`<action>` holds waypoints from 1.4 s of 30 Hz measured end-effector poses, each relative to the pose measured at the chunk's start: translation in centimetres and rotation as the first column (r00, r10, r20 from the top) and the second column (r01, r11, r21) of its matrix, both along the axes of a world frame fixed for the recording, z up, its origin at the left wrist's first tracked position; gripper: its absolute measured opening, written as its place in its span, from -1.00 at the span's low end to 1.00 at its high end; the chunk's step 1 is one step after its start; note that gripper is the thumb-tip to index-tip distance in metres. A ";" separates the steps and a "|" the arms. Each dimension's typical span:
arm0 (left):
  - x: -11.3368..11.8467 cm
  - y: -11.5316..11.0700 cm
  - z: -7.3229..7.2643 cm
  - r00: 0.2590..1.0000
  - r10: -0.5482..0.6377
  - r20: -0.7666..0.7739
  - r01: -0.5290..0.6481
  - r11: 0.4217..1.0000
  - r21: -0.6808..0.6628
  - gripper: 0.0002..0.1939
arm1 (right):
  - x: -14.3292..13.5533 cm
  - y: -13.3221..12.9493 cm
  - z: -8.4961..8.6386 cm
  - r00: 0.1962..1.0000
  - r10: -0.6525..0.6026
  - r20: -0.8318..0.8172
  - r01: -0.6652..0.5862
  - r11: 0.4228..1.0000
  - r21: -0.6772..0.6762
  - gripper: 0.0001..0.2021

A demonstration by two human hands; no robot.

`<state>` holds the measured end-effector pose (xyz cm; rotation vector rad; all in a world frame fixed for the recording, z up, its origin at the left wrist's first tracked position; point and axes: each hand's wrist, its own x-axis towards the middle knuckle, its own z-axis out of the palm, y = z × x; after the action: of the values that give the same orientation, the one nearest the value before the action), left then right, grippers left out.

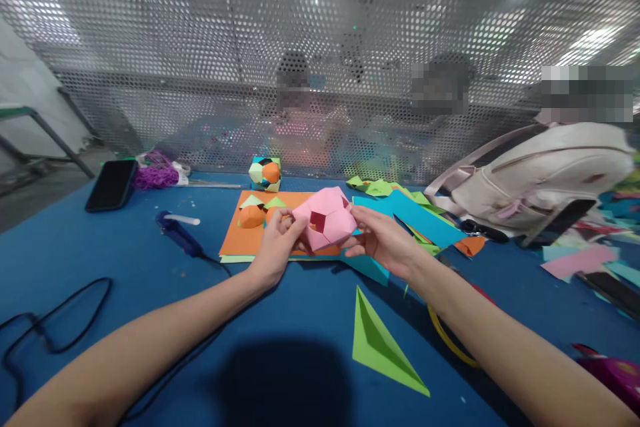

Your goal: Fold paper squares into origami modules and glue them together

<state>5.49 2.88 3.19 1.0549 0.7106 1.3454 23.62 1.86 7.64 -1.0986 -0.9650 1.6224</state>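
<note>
A pink folded-paper shape (331,217) with square openings is held up between my two hands. My left hand (276,243) pinches its left side, thumb in front near an opening. On the other side, the fingers of my right hand (383,237) grip the right edge. Behind and below it lies a stack of orange paper (235,237), with small orange and green folded pieces (251,213) on top. Blue paper sheets (425,217) lie beside the stack, to the right. A green folded triangle (383,347) rests on the blue table nearer to me.
A blue glue gun (179,233) with a black cable and a phone (111,185) lie left, near purple shredded paper (156,172). A multicoloured paper ball (265,173) stands by the perforated metal panel (210,80). A pale backpack (540,173) and paper scraps (583,260) are right.
</note>
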 end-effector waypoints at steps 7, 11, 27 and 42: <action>-0.1 -0.2 0.7 1.000 -0.012 0.023 0.013 0.998 -0.056 -0.67 | 0.1 -0.8 -0.7 0.995 0.051 -0.090 -0.059 0.994 -0.091 -0.81; -0.2 -0.1 0.9 1.000 -0.012 0.017 0.014 0.995 -0.098 -0.71 | -0.2 -1.3 -1.0 0.986 0.068 -0.152 -0.088 0.988 -0.130 -0.77; 0.8 -1.0 -3.4 0.841 -0.201 -0.502 0.253 0.967 0.038 -0.90 | -5.6 5.1 4.4 0.918 -0.221 0.328 -0.019 0.803 0.596 -0.72; 0.7 -1.2 -4.6 0.561 -0.019 -0.828 0.552 0.754 0.356 -0.78 | -24.2 16.4 -0.6 0.704 -0.281 0.652 -0.249 0.762 0.597 -0.72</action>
<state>6.18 1.69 -1.41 2.2721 0.6829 0.7157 -0.53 18.31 7.08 -1.2146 -1.8588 0.6399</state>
